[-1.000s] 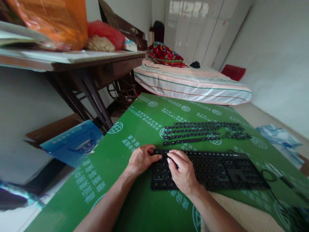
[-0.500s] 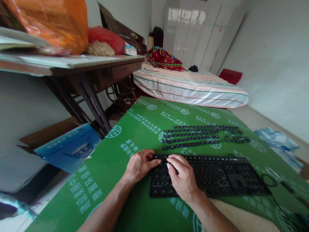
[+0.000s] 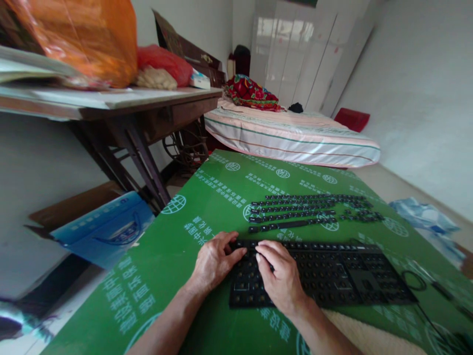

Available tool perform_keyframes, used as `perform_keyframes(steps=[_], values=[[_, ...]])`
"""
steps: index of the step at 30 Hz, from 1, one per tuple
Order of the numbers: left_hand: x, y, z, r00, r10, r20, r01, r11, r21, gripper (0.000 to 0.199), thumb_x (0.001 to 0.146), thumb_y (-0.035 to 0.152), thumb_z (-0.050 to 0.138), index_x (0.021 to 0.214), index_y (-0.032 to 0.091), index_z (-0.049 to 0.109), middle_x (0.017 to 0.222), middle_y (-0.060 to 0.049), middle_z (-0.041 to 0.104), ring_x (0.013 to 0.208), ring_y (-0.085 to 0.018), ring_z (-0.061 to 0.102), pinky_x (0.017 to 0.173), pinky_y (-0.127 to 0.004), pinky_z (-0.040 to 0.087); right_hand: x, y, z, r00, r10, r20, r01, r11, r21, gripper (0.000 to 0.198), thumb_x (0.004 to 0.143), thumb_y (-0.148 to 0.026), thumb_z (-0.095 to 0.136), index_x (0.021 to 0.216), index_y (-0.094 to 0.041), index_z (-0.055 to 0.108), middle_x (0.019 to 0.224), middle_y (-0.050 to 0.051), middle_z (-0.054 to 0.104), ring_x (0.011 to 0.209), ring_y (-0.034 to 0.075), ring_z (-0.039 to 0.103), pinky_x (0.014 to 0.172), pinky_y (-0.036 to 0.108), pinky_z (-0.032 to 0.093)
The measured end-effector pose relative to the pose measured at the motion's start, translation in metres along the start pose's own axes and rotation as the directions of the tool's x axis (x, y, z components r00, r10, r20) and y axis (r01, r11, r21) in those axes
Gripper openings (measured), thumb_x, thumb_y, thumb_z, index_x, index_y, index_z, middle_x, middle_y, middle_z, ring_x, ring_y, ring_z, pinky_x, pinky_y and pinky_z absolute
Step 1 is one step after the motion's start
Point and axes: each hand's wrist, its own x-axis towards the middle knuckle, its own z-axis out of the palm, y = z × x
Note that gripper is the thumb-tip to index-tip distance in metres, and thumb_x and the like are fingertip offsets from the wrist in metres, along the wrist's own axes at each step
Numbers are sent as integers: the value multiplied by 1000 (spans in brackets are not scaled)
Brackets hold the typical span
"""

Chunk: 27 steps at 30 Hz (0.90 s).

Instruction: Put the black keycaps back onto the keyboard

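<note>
A black keyboard [image 3: 321,276] lies on the green tabletop, most of its keycaps off so that the bare key posts show. My left hand [image 3: 213,261] is closed around its far left corner, thumb on top near the upper row and fingers along the back edge. Over the left part of the upper row, my right hand [image 3: 280,276] has thumb and forefinger pinched together; anything between those fingertips is too small to make out. Behind the keyboard, loose black keycaps are laid out in rows, with a long space bar [image 3: 297,224] in the nearest one.
At the right, a thin screwdriver-like tool [image 3: 439,290] and a coiled cable [image 3: 414,281] lie beside the keyboard. A beige cloth [image 3: 365,335] is at the near edge. Beyond the green table [image 3: 162,276] stand a bed [image 3: 288,140] and, at left, a wooden desk [image 3: 155,113].
The view has tilted up a little, so things sit slightly lower. Both hands stay at nearly the same spots on the keyboard, with only slight finger movement.
</note>
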Motion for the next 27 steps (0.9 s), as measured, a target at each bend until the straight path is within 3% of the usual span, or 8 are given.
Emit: perform_keyframes(steps=[14,27], values=[[-1,0,-2,998,64,-12,-64,998,15,36,77,46,55,99,20,67,87,-3,69,69,-16,64,66,-27,50,2,-3,2,1000,4,6,-3,1000,-16,23,84,-8,47,95,-18,65,95,9,66,88,19,62,80,34,53],[5,1,-4,999,47,-13,-47,999,2,45,74,57,54,96,20,68,80,-2,69,67,-17,64,64,-27,51,6,-4,5,1000,24,2,-24,999,-44,20,84,-12,48,89,-19,66,91,7,66,87,18,59,80,32,51]])
